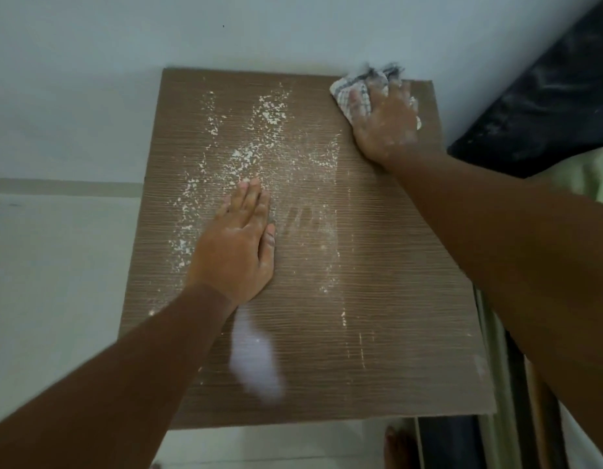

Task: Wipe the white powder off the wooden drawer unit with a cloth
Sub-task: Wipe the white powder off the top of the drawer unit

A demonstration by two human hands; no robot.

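The wooden drawer unit's brown top (377, 299) fills the middle of the view, pushed against a pale wall. White powder (252, 154) lies scattered over its far-left and centre part, with thin streaks further right. My right hand (384, 120) presses a checked white-and-grey cloth (352, 91) flat at the top's far-right corner; the hand is dusted with powder. My left hand (239, 245) rests palm-down on the top near its middle, fingers together, holding nothing. A smeared handprint shows just right of it.
A pale wall (225, 35) runs behind the unit. Light floor tiles (49, 265) lie to the left. A dark, dusty object (547, 106) sits at the right, beside the unit. A bright blurred glare patch (256, 360) lies on the near part of the top.
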